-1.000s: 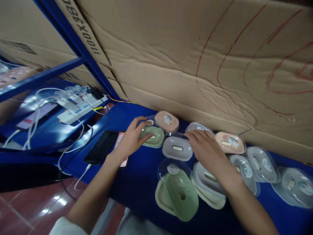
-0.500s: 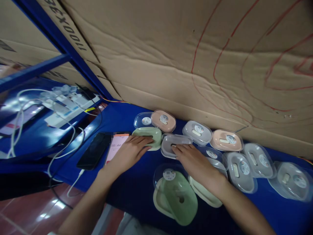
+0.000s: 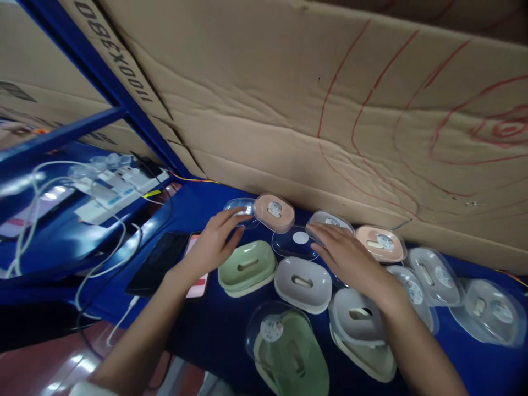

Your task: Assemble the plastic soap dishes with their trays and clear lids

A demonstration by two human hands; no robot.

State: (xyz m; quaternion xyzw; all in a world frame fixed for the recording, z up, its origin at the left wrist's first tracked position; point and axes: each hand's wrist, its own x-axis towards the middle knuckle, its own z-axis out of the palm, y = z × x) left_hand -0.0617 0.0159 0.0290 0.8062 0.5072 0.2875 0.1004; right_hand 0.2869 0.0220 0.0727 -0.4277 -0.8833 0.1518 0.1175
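My left hand (image 3: 214,242) reaches out with its fingers stretched, the fingertips touching a clear lid (image 3: 240,207) near the cardboard wall. My right hand (image 3: 346,256) lies with fingers extended against the edge of a second clear lid with a round sticker (image 3: 295,242). In front of the hands sit a green soap dish (image 3: 247,267) and a grey soap dish (image 3: 303,283), both without lids. A pink lidded dish (image 3: 274,212) stands between the two lids.
Several more lidded dishes line the blue table (image 3: 223,324) to the right: a pink one (image 3: 379,243) and grey ones (image 3: 433,269), (image 3: 489,311). A grey stack (image 3: 358,322) and a green dish with lid (image 3: 289,346) sit near the front. Two phones (image 3: 154,261) and a power strip (image 3: 119,184) lie left. Cardboard (image 3: 289,110) walls the back.
The green and grey dishes have been pulled toward me, the grey one's clear lid staying behind. Both hands have moved back toward the wall, onto the clear lids.
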